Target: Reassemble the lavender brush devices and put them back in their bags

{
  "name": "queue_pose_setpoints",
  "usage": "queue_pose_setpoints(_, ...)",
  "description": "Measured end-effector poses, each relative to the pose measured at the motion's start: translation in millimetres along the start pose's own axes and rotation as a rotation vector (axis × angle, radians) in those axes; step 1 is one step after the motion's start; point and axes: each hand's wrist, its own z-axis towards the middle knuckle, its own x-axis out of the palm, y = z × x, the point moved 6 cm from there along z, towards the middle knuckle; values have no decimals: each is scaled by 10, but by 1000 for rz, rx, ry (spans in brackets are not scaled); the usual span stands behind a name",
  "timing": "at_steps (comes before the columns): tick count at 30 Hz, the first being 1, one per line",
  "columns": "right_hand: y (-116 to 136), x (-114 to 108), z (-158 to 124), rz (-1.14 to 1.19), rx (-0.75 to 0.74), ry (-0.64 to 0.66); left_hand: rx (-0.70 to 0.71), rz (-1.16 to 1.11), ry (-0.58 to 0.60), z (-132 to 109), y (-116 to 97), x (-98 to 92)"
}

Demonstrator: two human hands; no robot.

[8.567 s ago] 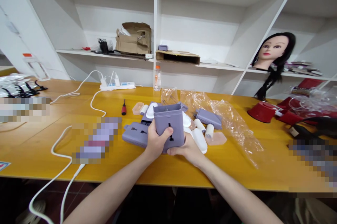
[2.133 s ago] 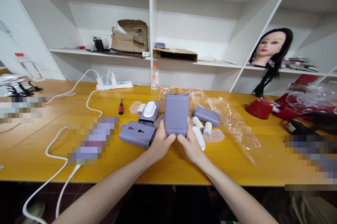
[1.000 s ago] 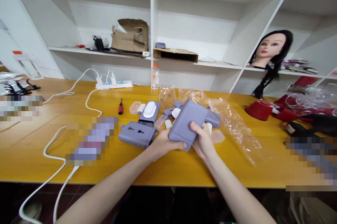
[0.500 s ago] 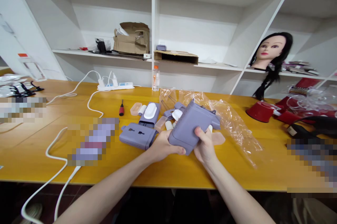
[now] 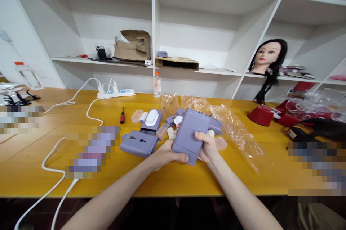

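Observation:
Both hands grip a purple-grey plastic case [image 5: 191, 129] above the table, its broad flat face turned up toward me. My left hand [image 5: 169, 153] holds the lower left corner, thumb along the bottom edge. On the right edge, my right hand [image 5: 208, 146] is wrapped round with its thumb on the face. Left of them lies a similar purple case [image 5: 139, 143] with two keyhole slots. Behind it rests another purple piece [image 5: 154, 123] topped by a white oval part [image 5: 151, 117]. Small translucent peach boxes [image 5: 163, 131] and white pieces lie close by, partly hidden by the held case.
A red-handled screwdriver [image 5: 122, 116] lies left of the parts. Clear plastic wrap [image 5: 235, 129] spreads on the right. White cables run from a power strip [image 5: 116, 93] at the back. A bottle [image 5: 157, 85] stands by the shelf, and a mannequin head [image 5: 267, 57] sits on it.
The held case has been turned so that its flat face shows more squarely and its side less. Both hands remain on it. The whole view has shifted slightly.

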Motion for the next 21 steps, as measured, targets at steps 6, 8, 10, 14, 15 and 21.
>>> queue_pose_setpoints(6,-51,19,102,-4,30,32,-96,63,-74,-26,37,-73)
queue_pose_setpoints(8,-101,12,119,17,52,33,-129,54,-66,-38,54,-75)
queue_pose_setpoints(10,-131,16,120,34,69,42,-146,28,-59,-43,73,-61)
queue_pose_setpoints(14,-132,47,103,37,99,70,-57,-75,-39,-31,56,-8)
queue_pose_setpoints(15,-132,44,100,23,113,63,-42,-98,-22,-30,53,9)
queue_pose_setpoints(21,-126,-16,82,-49,102,32,20,-116,91,-44,39,80)
